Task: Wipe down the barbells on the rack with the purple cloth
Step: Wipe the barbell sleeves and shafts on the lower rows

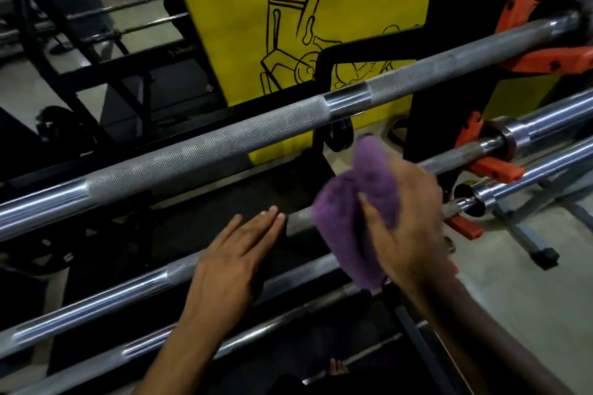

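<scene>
The right hand [414, 221] grips the bunched cloth [356, 218], fingers curled round it, over the second bar [298, 220] of the rack, near its orange hook [494, 168]. Motion blur hides whether cloth and bar touch. The left hand [237, 260] lies flat, fingers straight, holding nothing, over the same bar. To wipe well, wrap the cloth round the shaft, press into the knurling, and run full-length strokes. The top bar [224, 144] and lower bars [96, 308] likely need the same.
</scene>
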